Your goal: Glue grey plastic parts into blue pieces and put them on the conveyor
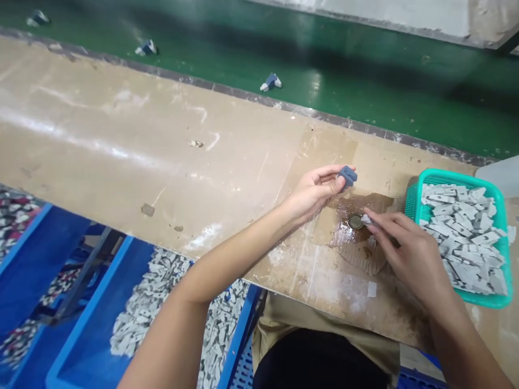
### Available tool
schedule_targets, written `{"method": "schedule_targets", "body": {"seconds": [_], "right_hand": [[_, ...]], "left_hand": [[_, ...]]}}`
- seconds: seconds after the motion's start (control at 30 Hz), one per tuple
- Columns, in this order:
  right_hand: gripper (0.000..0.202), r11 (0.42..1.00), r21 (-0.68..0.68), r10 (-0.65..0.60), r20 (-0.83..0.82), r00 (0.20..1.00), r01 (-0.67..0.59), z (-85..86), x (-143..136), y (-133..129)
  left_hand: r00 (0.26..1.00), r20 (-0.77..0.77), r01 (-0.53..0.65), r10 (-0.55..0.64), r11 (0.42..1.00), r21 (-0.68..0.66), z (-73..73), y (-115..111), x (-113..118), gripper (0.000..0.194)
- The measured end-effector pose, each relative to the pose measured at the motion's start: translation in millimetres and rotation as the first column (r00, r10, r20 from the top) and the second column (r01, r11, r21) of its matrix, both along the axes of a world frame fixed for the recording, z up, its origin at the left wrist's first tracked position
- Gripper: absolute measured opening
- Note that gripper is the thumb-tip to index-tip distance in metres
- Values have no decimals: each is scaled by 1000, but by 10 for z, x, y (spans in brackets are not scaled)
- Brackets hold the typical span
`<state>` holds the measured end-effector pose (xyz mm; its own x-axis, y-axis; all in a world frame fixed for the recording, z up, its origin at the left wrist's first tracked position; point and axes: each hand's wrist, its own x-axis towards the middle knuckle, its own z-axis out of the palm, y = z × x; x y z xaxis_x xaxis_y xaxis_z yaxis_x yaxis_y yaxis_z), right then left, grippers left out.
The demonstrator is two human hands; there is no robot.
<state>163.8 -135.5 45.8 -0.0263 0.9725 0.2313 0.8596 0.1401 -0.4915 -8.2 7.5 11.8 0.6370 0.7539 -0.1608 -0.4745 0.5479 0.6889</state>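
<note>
My left hand [318,192] pinches a small blue-grey part [347,176] above the worktop. Lower and to the right, my right hand [399,237] has its thumb and forefinger closed on a small white piece [366,219]. That piece is at the edge of a small round dark dish [356,221], which sits on a brown, wet-looking patch of the table. Right of my right hand stands a turquoise basket [505,243] filled with flat white-grey pieces [462,227].
Along the far side runs a green belt [219,65] carrying several blue-and-white parts [271,82]. Blue bins [97,308] of small pieces stand below the table's near edge at left. A whitish container [500,175] is behind the basket.
</note>
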Motion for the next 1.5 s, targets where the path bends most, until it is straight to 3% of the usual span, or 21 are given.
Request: {"method": "schedule_targets", "body": {"seconds": [0.2, 0.33, 0.67, 1.1, 1.3, 1.5], "right_hand": [[24, 997, -34, -65, 14, 998, 65, 2, -27, -55], [14, 999, 39, -12, 72, 997, 9, 1, -44, -44], [20, 998, 43, 29, 176, 984, -37, -43, -63, -20], [27, 999, 16, 28, 153, 988, -30, -17, -84, -23], [43, 992, 98, -84, 53, 995, 79, -27, -58, -102], [36, 995, 80, -71, 48, 996, 67, -16, -52, -79]], "left_hand": [[1000, -6, 16, -16, 999, 30, -35, 20, 7, 26], [999, -12, 41, -41, 998, 48, -71, 11, 4, 22], [993, -63, 106, -102, 991, 78, -100, -3, 9, 24], [992, -109, 71, -62, 994, 81, -55, -46, 29, 27], [980, -195, -13, 36, 993, 118, 19, -57, 2, 37], [964, -258, -7, 57, 982, 190, 29, -75, -11, 33]]}}
